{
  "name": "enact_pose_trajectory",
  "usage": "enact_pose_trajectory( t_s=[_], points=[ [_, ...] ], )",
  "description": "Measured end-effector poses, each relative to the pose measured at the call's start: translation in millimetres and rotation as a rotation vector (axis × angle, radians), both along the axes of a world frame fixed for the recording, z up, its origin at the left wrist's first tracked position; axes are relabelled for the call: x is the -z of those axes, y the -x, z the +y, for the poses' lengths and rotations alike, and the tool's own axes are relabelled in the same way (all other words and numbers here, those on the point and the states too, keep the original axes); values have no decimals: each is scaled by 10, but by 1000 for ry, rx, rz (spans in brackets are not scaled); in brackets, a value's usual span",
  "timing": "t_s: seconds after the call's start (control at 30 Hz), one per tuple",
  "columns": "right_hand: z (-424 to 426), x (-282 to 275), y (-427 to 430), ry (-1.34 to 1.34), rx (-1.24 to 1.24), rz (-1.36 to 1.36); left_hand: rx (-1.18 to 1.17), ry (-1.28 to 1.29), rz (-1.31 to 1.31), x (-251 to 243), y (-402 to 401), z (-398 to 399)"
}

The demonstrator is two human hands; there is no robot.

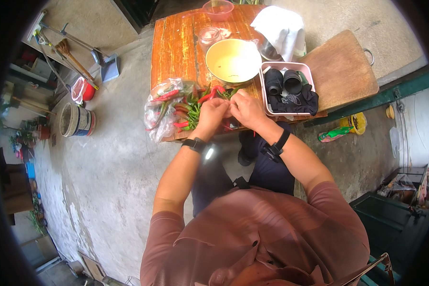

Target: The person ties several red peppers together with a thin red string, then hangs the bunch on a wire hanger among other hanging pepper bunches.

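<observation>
My left hand (pixel 213 113) and my right hand (pixel 246 108) meet at the near edge of a wooden table (pixel 175 39), fingertips together. The fingers cover whatever lies between them, so I cannot tell what they hold. Red chili peppers (pixel 212 93) lie just beyond, and a pile of green stems (pixel 193 113) is beside my left hand. More red and green chilies (pixel 167 95) rest on a clear plastic bag (pixel 161 130) at the table's left corner. Beyond my hands stands a yellow bowl (pixel 233 60) with small dark bits inside.
Right of the bowl, a pink-rimmed tray (pixel 286 65) holds black items, beside a wooden cutting board (pixel 339 68). Farther back are a glass jar (pixel 209 37), a pink strainer or ladle (pixel 218 10) and a white cloth (pixel 280 28). A bucket (pixel 77 119) stands on the floor at left.
</observation>
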State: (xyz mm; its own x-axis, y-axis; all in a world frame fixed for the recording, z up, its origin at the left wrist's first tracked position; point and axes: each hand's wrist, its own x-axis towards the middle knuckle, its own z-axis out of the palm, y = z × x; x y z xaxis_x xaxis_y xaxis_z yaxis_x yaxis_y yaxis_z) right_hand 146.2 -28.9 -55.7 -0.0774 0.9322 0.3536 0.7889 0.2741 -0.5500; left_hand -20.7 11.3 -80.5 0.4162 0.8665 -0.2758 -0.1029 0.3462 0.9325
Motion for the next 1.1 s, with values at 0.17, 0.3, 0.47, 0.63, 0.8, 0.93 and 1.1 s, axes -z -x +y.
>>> enact_pose_trajectory(
  t_s=[0.17, 0.3, 0.47, 0.63, 0.8, 0.93, 1.1],
  points=[
    [-6, 45, 23, -16, 44, 36, 10, -22, 58, -14, 12, 29],
    [-51, 96, 45, -59, 40, 24, -13, 52, 29, -30, 27, 39],
    [-99, 191, 98, -80, 89, 55, -49, 114, -47, -35, 38, 33],
    [-94, 166, 131, -39, 136, 62, -73, 140, -86, -16, 57, 39],
    [-87, 145, 111, 14, 169, 49, -60, 122, -33, -36, 30, 28],
    [-63, 147, 114, -19, 157, 46, -74, -31, 15, 13, 6, 24],
    [-60, 131, 102, 30, 115, 61, -170, -448, 448, 79, -12, 11]
  ],
)
